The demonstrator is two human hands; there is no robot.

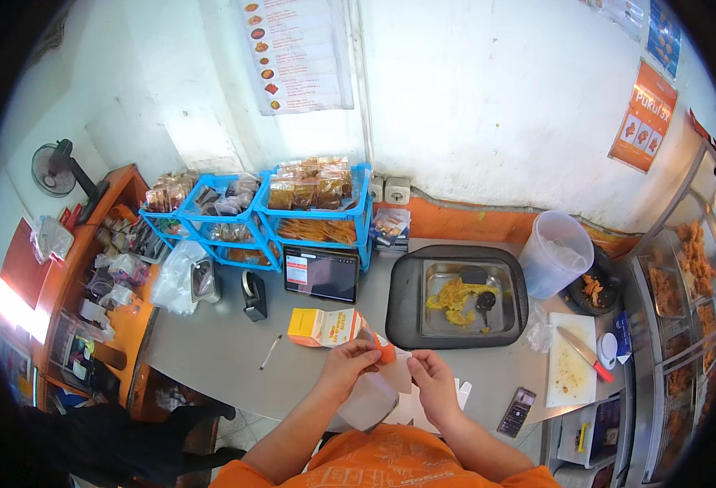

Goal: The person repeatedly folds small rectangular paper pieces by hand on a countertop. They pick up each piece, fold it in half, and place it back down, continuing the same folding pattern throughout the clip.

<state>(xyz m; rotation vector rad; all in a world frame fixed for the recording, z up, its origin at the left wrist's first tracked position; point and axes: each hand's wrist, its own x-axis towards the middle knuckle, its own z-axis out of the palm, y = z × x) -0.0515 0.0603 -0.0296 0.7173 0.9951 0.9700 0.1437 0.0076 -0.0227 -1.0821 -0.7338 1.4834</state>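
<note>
A partly unfolded orange and white cardboard food box (383, 348) is held between both hands at the table's front edge. My left hand (358, 360) pinches its orange part, and my right hand (434, 381) pinches a white flap to the right. Below the hands, pale card panels hang near the orange shirt. Just beyond my left hand lies a yellow, orange and white printed food box (321, 328). More white card pieces (463, 393) lie partly behind my right forearm.
A black tray with a steel pan (428, 335) of yellow food stands ahead. A tablet (321, 274), tape dispenser (254, 296) and pen (271, 352) are left. Rightward are a phone (516, 412), a knife (581, 351) on a cutting board (571, 393) and a plastic bucket (553, 256).
</note>
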